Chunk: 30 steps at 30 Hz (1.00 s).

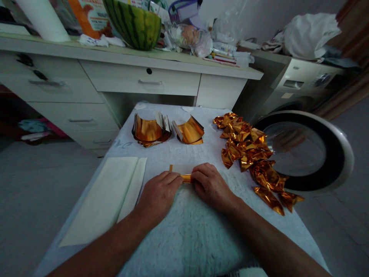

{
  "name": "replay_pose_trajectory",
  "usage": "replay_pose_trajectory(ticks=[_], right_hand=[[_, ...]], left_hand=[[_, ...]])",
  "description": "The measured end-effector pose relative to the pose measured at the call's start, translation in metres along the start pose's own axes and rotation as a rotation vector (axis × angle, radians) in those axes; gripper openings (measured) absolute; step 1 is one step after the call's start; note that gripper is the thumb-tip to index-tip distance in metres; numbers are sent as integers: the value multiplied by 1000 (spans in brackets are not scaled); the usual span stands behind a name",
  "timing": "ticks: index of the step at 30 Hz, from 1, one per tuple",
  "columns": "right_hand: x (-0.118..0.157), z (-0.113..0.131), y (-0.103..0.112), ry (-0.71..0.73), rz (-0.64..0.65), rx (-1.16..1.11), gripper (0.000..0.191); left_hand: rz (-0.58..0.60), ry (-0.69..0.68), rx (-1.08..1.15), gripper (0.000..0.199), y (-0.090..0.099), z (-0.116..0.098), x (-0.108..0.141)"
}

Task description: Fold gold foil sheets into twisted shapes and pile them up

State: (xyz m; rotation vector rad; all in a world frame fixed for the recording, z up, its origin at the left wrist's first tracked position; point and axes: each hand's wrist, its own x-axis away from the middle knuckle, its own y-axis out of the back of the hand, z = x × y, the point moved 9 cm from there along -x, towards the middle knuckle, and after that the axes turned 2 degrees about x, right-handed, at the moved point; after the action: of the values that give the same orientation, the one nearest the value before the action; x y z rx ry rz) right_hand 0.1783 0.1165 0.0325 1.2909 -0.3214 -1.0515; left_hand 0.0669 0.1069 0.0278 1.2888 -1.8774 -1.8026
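Observation:
Both my hands meet at a small sheet of gold foil paper [186,178] near the middle of the cloth-covered table. Its near edge is rolled or folded into a narrow gold strip, while a pale side faces up behind. My left hand [160,192] presses the strip's left end with fingers together. At the right end, my right hand [211,186] pinches it with curled fingers. Beyond them lie two curved stacks of gold foil sheets, a larger stack [148,130] and a smaller stack [190,130]. A heap of folded gold foil pieces [245,144] spreads along the right side.
White folded paper sheets [100,196] lie on the table's left. A washing machine with its round door [305,150] swung out borders the right edge. Behind stands a white drawer desk [138,79] carrying a cut watermelon [135,25], a paper roll [44,19] and plastic bags.

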Motion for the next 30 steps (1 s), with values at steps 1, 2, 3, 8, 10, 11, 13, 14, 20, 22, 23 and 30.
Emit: replay_pose_trajectory(ticks=[1,2,3,8,10,11,13,14,20,22,23,30], right_hand=[[0,-1,0,-9,-3,7,18],[0,-2,0,-14,-3,13,17],[1,-1,1,-14,-5,18,17],[4,10,5,49,-35,-4,11],[4,15,5,76,-32,-6,12],[4,18,4,85,-20,-2,13],[3,21,1,100,27,7,14],[3,22,-1,104,58,7,15],[6,21,-6,91,156,-41,16],[7,19,-6,79,154,-55,14],[7,18,-6,72,152,-60,13],[6,9,-5,-1,153,-190,4]], left_hand=[[-13,2,8,23,1,1,1],[-29,6,18,23,2,2,1],[-48,9,31,24,4,2,1],[-206,-19,106,26,19,0,1],[-231,-19,109,27,22,0,0],[-218,-15,110,27,21,0,-2],[-161,-2,116,28,16,2,-5],[-127,5,116,28,14,3,-6],[-5,49,63,30,9,4,-5],[11,45,117,32,11,-1,-2],[30,39,170,34,10,-4,-1],[152,132,387,16,-5,-5,-4]])
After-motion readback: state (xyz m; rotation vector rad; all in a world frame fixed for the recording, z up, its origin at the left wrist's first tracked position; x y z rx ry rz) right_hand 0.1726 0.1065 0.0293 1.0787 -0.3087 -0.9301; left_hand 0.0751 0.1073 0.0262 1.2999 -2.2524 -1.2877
